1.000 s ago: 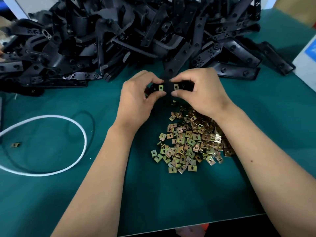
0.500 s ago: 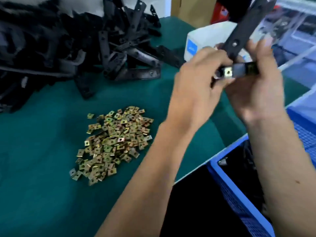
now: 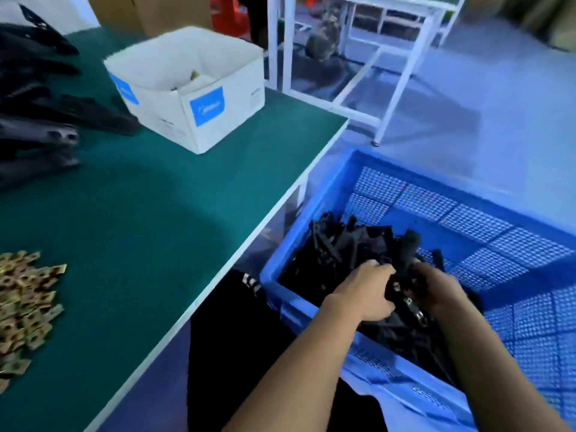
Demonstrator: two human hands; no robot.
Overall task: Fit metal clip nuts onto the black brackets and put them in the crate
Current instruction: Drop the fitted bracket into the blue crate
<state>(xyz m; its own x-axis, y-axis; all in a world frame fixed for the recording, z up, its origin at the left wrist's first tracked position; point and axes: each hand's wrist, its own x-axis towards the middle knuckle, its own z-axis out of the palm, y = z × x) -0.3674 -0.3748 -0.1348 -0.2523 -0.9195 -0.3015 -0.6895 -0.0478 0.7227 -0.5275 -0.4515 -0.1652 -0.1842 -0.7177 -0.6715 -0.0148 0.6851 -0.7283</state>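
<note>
Both hands point(image 3: 402, 291) | gripping black bracket point(image 3: 405, 275) | over blue crate point(image 3: 311, 244)

Small-parts assembly workshop, factory floor.

Green-matted bench point(image 3: 174, 213) with white edging, heaped at far left with identical black brackets point(image 3: 37, 120) and at near left with a loose pile of brass-coloured clip nuts point(image 3: 25, 304). Open white carton point(image 3: 199, 98) with blue labels at the bench's far corner. Blue perforated plastic crate point(image 3: 498, 244) on the floor to the right, part-filled with black parts. White metal-framed table point(image 3: 402, 67) farther off on a pale smooth floor, brown cardboard boxes point(image 3: 149, 10) stacked behind the bench.
</note>
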